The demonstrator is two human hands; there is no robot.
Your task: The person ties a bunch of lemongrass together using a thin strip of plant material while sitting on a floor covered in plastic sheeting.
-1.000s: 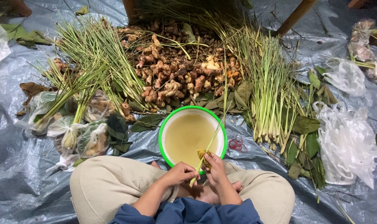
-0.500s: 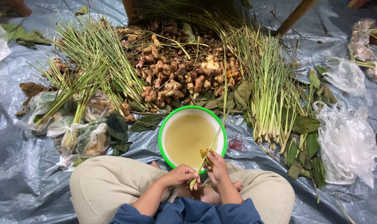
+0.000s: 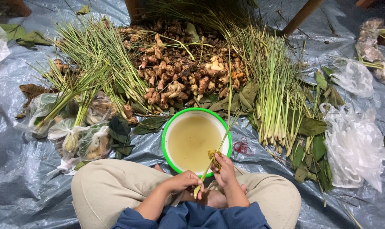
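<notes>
While held slantwise over the lap, lemongrass stalk [image 3: 210, 163]: light, stiff, fibrous, best gripped near the thick base. Left hand [image 3: 183, 181] pinching the lower end between fingers [image 3: 197, 186]; right hand [image 3: 224, 169] clasping midway. Just beyond, green-rimmed bowl [image 3: 169, 131] of cloudy water, on grey tarpaulin [image 3: 23, 186].

Both hands [image 3: 205, 176] grip a lemongrass stalk [image 3: 220, 144] over the green-rimmed basin [image 3: 170, 129].

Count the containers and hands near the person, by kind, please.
Bowl with green rim: 1
Hands, left hand and right hand, both on one lemongrass stalk: 2
Empty clear plastic bags at right: 2
Total: 5
</notes>
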